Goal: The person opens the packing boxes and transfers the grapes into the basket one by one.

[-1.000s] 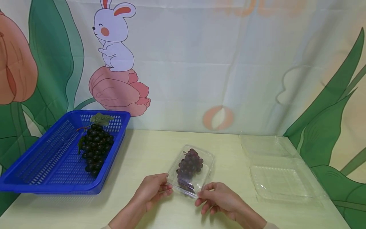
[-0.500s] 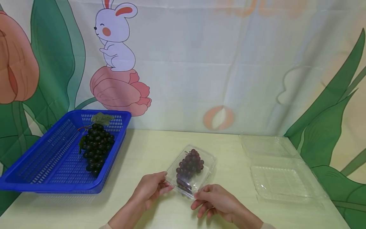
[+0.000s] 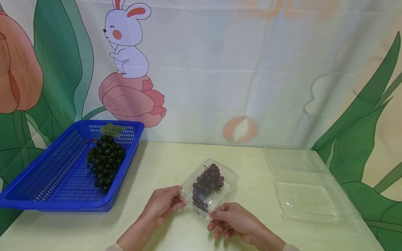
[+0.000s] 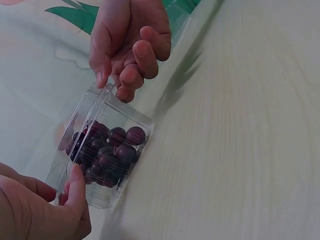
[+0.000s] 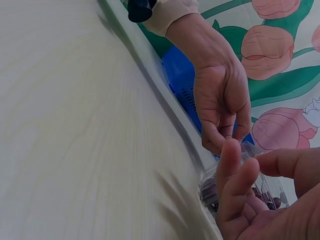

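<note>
A clear plastic clamshell box (image 3: 230, 183), its lid down, sits at the middle of the table with a bunch of dark red grapes (image 3: 208, 181) inside. My left hand (image 3: 163, 204) pinches the box's near left corner between thumb and fingers. At the near right corner, my right hand (image 3: 235, 221) pinches the rim with thumb and index finger, its other fingers loosely bent below. In the left wrist view, the grapes (image 4: 107, 155) show through the box's side wall. My right hand partly hides the box (image 5: 275, 187) in the right wrist view.
A blue plastic basket (image 3: 59, 205) stands at the left, holding a bunch of black grapes (image 3: 108, 162) with a leaf. On the right lies an open clear clamshell box (image 3: 309, 200), its hinged half folded back toward the printed cloth (image 3: 201, 69) behind the table.
The near end of the box has swung slightly left, turning the box a little. Both hands have shifted slightly left with it, still gripping its corners.
</note>
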The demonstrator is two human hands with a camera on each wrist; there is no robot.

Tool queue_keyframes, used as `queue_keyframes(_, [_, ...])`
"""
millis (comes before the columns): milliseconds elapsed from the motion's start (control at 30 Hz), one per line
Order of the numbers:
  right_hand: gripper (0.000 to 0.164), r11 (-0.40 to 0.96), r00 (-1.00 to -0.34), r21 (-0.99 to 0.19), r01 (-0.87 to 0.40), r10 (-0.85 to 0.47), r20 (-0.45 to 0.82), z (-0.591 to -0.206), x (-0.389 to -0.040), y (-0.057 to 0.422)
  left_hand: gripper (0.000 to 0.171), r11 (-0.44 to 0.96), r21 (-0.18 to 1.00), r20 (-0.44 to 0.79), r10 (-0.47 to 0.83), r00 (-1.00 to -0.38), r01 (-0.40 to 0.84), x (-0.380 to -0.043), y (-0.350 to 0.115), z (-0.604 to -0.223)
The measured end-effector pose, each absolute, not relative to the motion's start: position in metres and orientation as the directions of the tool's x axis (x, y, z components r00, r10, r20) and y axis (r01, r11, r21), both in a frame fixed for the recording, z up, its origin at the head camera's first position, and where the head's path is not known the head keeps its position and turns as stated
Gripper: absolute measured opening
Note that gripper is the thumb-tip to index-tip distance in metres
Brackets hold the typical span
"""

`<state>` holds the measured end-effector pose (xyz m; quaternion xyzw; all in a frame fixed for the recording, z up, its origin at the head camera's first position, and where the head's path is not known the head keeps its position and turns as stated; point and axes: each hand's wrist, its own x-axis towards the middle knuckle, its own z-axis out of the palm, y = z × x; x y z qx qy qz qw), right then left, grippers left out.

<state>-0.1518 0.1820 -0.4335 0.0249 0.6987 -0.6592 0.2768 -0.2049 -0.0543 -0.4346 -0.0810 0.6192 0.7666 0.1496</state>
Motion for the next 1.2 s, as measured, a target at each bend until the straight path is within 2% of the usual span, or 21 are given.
queue_keyframes(767, [0.029, 0.125, -0.872, -0.922, 0.366, -0.299, -0.386, -0.432, -0.158, 0.198, 0.031, -0.100, 0.937, -0.324, 0.113, -0.939, -0.335, -0.212, -0.058, -0.433])
queue_keyframes(1200, [0.039, 0.095, -0.895, -0.924, 0.370, -0.229, -0.382, -0.431, -0.173, 0.223, 0.030, -0.089, 0.934, -0.335, 0.119, -0.935, -0.346, -0.214, -0.060, -0.430])
